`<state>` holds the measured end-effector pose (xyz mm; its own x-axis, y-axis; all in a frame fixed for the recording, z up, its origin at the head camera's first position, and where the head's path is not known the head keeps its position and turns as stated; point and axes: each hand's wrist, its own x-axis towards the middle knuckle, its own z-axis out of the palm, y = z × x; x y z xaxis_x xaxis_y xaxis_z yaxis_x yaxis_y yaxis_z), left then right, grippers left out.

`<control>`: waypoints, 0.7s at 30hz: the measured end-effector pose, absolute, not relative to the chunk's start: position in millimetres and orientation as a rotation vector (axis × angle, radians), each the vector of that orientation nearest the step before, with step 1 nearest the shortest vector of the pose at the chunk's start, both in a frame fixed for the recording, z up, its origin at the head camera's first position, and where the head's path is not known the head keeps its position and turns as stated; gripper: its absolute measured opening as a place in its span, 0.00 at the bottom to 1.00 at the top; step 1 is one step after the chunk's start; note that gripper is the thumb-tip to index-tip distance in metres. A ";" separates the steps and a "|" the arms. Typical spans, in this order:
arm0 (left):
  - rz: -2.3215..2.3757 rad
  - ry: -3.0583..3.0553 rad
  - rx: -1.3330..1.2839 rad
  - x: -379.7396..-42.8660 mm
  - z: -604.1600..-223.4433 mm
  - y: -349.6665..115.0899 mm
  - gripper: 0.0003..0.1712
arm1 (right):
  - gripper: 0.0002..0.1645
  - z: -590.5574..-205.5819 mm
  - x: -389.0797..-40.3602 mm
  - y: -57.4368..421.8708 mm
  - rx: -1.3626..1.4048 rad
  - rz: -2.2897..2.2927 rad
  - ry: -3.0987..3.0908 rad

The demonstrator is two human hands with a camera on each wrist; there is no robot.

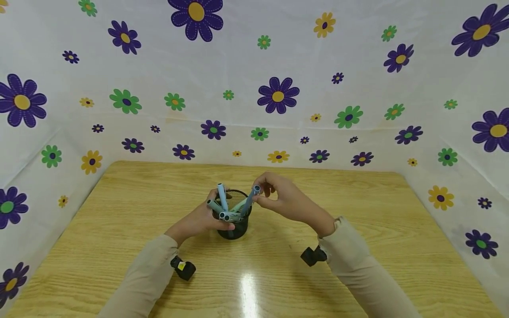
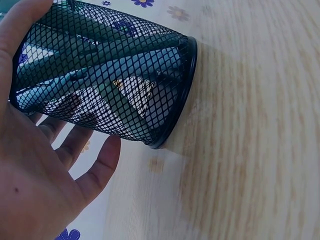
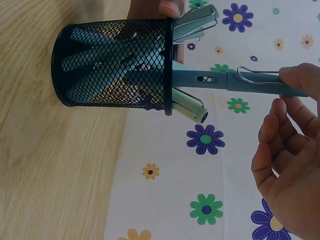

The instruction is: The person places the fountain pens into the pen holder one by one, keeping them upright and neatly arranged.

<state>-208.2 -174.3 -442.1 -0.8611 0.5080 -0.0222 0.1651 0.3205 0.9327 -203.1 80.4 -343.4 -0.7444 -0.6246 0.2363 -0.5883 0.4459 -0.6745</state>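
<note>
A black mesh pen holder stands upright on the table with several pens in it. My left hand holds it from the left, thumb across the front near the rim and fingers around the far side. Between the thumb and forefinger of my right hand is the capped end of a blue pen with a wire clip. Its lower part is still inside the holder, behind the mesh. Beside it, a pale green pen leans out over the rim, and grey-green pens stick out on the other side.
The wooden table runs back to a white cloth wall printed with purple, green and yellow flowers. Black wrist cameras hang under the left cuff and the right cuff.
</note>
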 end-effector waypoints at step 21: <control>1.556 2.297 0.613 -207.7 -442.6 -174.9 0.61 | 0.15 -356.5 -196.0 84.1 -1.103 -1.048 2.618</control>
<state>-207.7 -174.9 -442.6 -0.8644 0.5027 -0.0082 0.1788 0.3225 0.9295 -196.0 84.1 -356.5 -0.7291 -0.6670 0.1536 -0.5887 0.4967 -0.6377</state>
